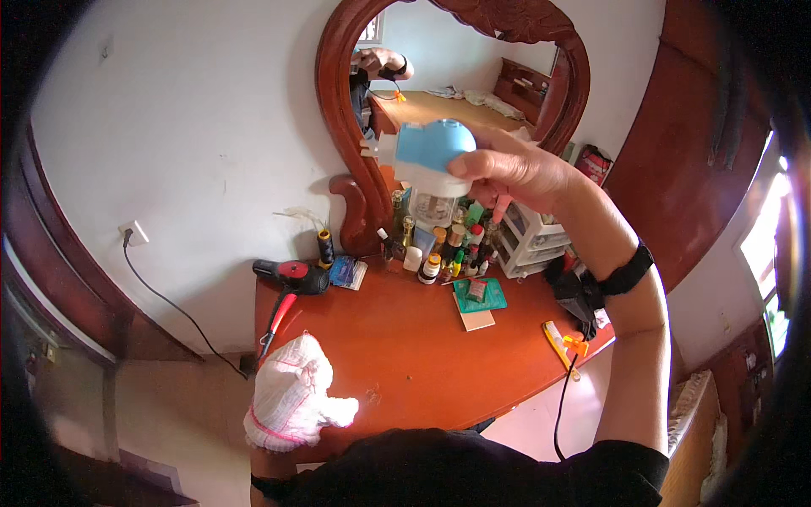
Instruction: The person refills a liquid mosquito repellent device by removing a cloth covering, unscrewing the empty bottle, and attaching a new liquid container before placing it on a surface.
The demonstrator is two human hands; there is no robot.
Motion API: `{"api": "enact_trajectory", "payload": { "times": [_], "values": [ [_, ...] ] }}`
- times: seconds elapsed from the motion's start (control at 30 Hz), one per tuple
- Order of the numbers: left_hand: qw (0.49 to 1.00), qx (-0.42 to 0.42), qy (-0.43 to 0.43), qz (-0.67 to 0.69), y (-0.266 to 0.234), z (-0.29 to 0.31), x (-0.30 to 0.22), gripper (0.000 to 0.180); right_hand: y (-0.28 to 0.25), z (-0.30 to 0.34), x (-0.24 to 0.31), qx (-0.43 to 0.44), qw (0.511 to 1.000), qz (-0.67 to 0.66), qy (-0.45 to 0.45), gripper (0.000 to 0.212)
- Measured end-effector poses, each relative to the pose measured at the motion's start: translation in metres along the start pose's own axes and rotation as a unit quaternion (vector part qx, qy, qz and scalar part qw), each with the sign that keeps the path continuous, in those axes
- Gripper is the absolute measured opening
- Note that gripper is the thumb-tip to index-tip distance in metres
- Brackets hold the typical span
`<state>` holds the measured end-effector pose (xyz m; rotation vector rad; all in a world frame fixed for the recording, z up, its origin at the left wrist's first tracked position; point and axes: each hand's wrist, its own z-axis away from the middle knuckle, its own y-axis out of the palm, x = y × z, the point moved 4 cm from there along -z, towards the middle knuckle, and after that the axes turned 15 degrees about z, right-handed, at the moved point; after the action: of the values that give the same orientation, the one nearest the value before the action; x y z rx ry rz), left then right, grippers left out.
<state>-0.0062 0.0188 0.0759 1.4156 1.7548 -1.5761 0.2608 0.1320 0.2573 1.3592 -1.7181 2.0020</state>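
Raised in front of the mirror, my right hand [515, 171] grips a small appliance [437, 145] with a rounded blue top, a white body and a clear cup below. A white pronged piece sticks out from its left side. My thumb presses against the blue part; some of my fingers are hidden behind it. My left hand does not show. At the near left of the dressing table [439, 367] lies a bunched white cloth [291, 393] with pink stripes. Whether anything is under the cloth I cannot tell.
A hair dryer [291, 276] lies at the table's left. Several bottles [431, 269] crowd below the framed mirror [329, 93], beside white drawers [530, 245]. A teal case [479, 295] lies near the middle. A yellow comb [557, 345] and a black cord [562, 406] are at the right edge.
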Motion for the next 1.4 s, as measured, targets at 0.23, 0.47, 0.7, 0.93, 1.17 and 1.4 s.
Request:
{"api": "enact_trajectory", "payload": {
  "times": [0.23, 0.47, 0.7, 0.93, 1.17, 1.4],
  "values": [
    [0.971, -0.017, -0.134, 0.198, 0.006, -0.001, -0.015, 0.047, 0.012, -0.003, -0.031, 0.05, 0.994, -0.031, 0.093, 0.074],
    [0.873, -0.016, -0.243, 0.424, 0.013, 0.007, -0.003, 0.046, 0.054, -0.009, -0.016, 0.097, 0.986, -0.13, -0.041, 0.068],
    [0.886, -0.018, -0.246, 0.393, 0.009, 0.011, 0.004, 0.045, 0.098, -0.027, -0.018, 0.164, 0.958, -0.209, -0.109, 0.065],
    [0.858, -0.087, -0.228, 0.452, 0.011, 0.026, 0.01, 0.05, 0.123, -0.039, -0.02, 0.176, 0.932, -0.282, -0.142, 0.066],
    [0.966, -0.111, -0.13, 0.195, 0.004, -0.003, -0.029, 0.055, 0.141, -0.038, -0.027, 0.204, 0.931, -0.288, -0.095, 0.067],
    [0.847, -0.201, -0.115, 0.479, 0.01, -0.017, -0.018, 0.044, 0.156, -0.04, 0.003, 0.222, 0.945, -0.21, -0.115, 0.068]
  ]
}}
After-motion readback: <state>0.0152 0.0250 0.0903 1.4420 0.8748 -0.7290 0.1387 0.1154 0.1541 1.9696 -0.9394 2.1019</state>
